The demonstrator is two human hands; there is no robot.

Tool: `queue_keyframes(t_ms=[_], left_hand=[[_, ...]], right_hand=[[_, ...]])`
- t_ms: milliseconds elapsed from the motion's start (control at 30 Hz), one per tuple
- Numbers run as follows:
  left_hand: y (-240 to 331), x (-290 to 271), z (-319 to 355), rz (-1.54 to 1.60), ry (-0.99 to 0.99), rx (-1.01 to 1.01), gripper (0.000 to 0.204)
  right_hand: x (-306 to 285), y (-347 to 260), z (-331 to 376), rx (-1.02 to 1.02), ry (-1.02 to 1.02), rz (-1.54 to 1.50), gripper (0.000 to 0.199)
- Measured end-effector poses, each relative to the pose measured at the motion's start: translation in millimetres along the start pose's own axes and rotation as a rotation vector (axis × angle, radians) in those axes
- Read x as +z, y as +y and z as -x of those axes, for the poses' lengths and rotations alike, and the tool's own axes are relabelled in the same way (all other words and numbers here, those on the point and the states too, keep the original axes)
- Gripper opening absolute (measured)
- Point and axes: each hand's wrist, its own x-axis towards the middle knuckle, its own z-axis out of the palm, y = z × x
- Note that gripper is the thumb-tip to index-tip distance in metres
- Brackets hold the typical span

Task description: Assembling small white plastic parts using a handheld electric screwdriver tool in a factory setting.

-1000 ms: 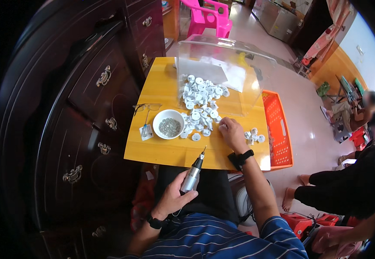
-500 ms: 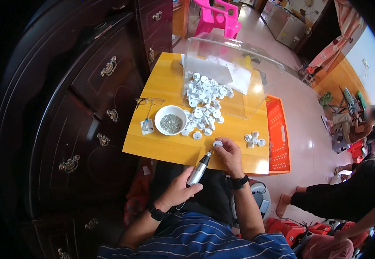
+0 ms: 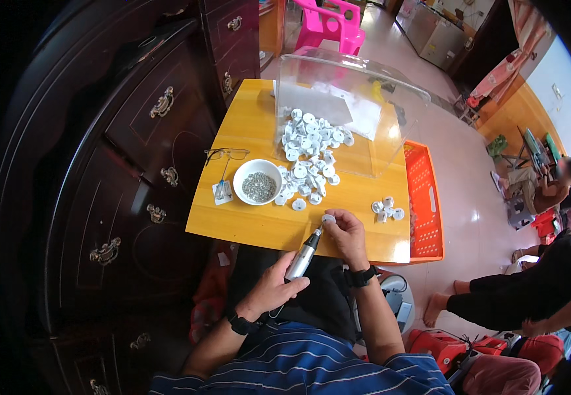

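Note:
My left hand (image 3: 272, 287) is wrapped round a silver electric screwdriver (image 3: 302, 259) with a black nose, its tip pointing up and away from me. The thumb and fingers of my right hand (image 3: 348, 241) pinch a small round white plastic part (image 3: 328, 219) near the table's front edge. The screwdriver's tip is close to this part; whether they touch I cannot tell. Left of centre, a white bowl (image 3: 238, 189) contains many tiny metal screws (image 3: 258, 187). Similar white parts lie in a large pile (image 3: 310, 141) beyond my hands, and a small group (image 3: 385, 209) lies to the right.
A clear plastic bin (image 3: 371, 164) lies on its side behind the pile on the yellow table (image 3: 246, 224). Eyeglasses (image 3: 227, 154) rest at the left. An orange crate (image 3: 423, 224) stands against the table's right side, and dark drawers (image 3: 134, 125) line the left. Other people sit at the right.
Both hands stay in nearly the same place, with the screwdriver and the white part still held. The whole view has shifted slightly.

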Motion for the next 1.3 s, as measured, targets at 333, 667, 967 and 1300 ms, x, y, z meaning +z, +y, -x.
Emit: queue_keyframes(t_ms=[333,667,967,1300], left_hand=[[-2,-1,-1,0.009,-0.002,0.000,0.058],[-3,0,0,0.022,-0.004,-0.008,0.059],[-3,-3,0,0.085,0.003,-0.051,0.051],[-6,-6,-6,0.108,-0.028,-0.040,0.048]], right_hand=[[3,5,-1,-0.035,0.013,-0.010,0.019],[4,7,1,-0.049,0.023,0.000,0.018],[3,10,3,-0.180,0.010,0.113,0.018],[1,13,1,-0.139,0.010,0.089,0.014]])
